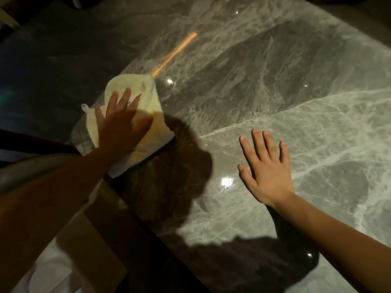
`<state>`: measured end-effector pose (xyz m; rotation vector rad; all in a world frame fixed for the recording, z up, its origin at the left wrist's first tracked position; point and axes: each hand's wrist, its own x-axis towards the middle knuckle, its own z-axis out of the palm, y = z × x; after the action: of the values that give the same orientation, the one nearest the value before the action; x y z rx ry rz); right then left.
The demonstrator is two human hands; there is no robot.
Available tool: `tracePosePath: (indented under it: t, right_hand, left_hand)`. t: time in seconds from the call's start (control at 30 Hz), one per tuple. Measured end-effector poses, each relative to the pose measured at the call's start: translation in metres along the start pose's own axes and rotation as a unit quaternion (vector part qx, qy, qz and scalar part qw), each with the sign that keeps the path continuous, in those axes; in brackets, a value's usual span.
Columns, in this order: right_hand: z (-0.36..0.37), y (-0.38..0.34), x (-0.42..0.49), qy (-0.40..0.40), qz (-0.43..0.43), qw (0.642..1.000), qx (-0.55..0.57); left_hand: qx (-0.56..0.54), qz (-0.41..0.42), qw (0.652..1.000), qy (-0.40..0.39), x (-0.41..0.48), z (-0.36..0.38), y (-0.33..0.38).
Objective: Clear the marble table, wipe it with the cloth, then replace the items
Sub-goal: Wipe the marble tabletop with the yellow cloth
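Entry: my left hand (122, 125) lay flat, fingers spread, on the cloth (135, 115) at the bench (275, 81) edge, right hand (266, 168) spread bare; risk, cloth slipping off.

Dim room, with hard light from above falling on the desk (317, 123). Its polished marble throws back small white glare spots, the brightest near the right hand (267, 172), plus an orange streak toward the far edge. A heavy dark shadow pools under the left hand (121, 127) and across the cloth (135, 115), which looks soft with blur. The left side sinks to near black. Wide-angle bending shows at the edges.
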<state>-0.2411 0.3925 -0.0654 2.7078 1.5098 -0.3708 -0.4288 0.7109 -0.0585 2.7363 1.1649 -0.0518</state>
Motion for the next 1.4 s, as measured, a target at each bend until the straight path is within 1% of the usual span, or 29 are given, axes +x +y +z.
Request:
tracePosePath:
  t: [0.13, 0.27, 0.4, 0.53, 0.6, 0.7, 0.77, 0.87, 0.97, 1.07, 1.2, 1.3, 1.4]
  right_hand:
    - [0.000, 0.002, 0.001, 0.004, -0.003, 1.000, 0.001]
    - [0.002, 0.001, 0.001, 0.010, -0.011, 1.000, 0.002]
    - [0.001, 0.002, 0.001, 0.010, -0.021, 1.000, 0.016]
    - [-0.005, 0.009, 0.000, 0.009, -0.049, 0.996, 0.067]
    - [-0.011, 0.016, -0.009, 0.006, -0.065, 0.992, 0.104]
    - [-0.013, 0.038, -0.042, 0.012, -0.070, 0.986, 0.148]
    - [-0.007, 0.062, -0.072, 0.017, -0.065, 0.985, 0.158]
    - [0.002, 0.107, -0.114, 0.077, -0.020, 0.984, 0.159]
    - [0.004, 0.156, -0.150, 0.122, 0.071, 0.978, 0.151]
    - [0.003, 0.204, -0.175, 0.118, 0.140, 0.977, 0.111]
    - [0.010, 0.251, -0.195, 0.093, 0.237, 0.962, 0.096]
    - [0.019, 0.258, -0.201, 0.089, 0.257, 0.958, 0.089]
    - [0.018, 0.258, -0.196, 0.099, 0.270, 0.950, 0.118]
  left_hand:
    - [-0.045, 0.004, 0.999, 0.005, -0.038, -0.005, 0.020]
    - [-0.021, 0.072, 0.997, -0.011, -0.112, 0.013, 0.042]
    - [-0.052, 0.122, 0.991, 0.000, -0.192, 0.033, 0.109]
    - [-0.043, 0.159, 0.985, -0.047, -0.243, 0.049, 0.179]
    - [-0.024, 0.203, 0.977, -0.067, -0.261, 0.056, 0.210]
    - [-0.008, 0.303, 0.949, -0.089, -0.279, 0.060, 0.251]
    - [0.000, 0.341, 0.935, -0.101, -0.283, 0.065, 0.271]
    - [-0.005, 0.368, 0.921, -0.125, -0.289, 0.065, 0.296]
    - [0.012, 0.420, 0.897, -0.139, -0.293, 0.068, 0.322]
    - [0.047, 0.475, 0.866, -0.149, -0.295, 0.074, 0.349]
    - [0.064, 0.517, 0.840, -0.154, -0.295, 0.081, 0.380]
    - [0.061, 0.555, 0.817, -0.143, -0.290, 0.084, 0.398]
    - [0.043, 0.573, 0.807, -0.132, -0.278, 0.086, 0.410]
